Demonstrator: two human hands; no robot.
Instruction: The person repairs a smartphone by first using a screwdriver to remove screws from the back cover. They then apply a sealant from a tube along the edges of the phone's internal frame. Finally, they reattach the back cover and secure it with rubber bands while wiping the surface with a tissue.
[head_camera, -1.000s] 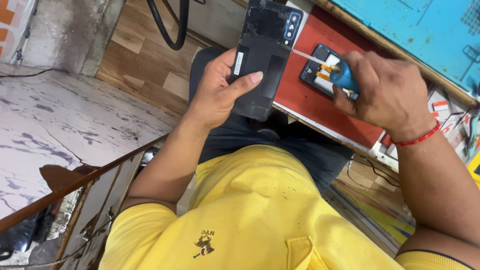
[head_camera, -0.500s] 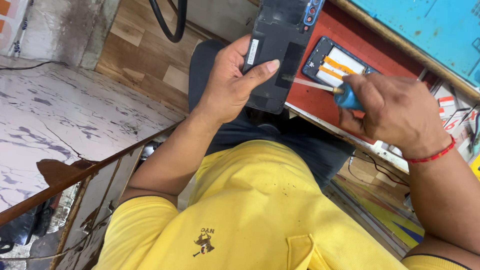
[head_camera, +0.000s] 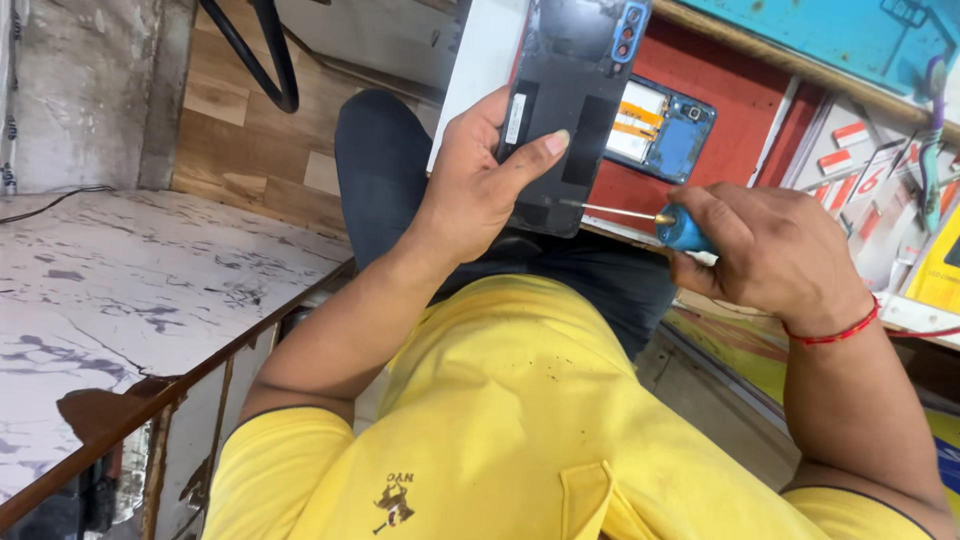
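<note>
A: Left hand (head_camera: 480, 185) wrapped around the dark phone body (head_camera: 565, 110), thumb pressed across its back, holding it upright above the lap.

B: And just right of that phone, the right hand (head_camera: 775, 255) is closed around a blue-handled screwdriver (head_camera: 650, 215), metal tip touching the phone's lower edge.

A: Further right of the phone, up on the red mat (head_camera: 735, 110), lies an opened blue phone (head_camera: 660, 130), apart from both hands.
</note>
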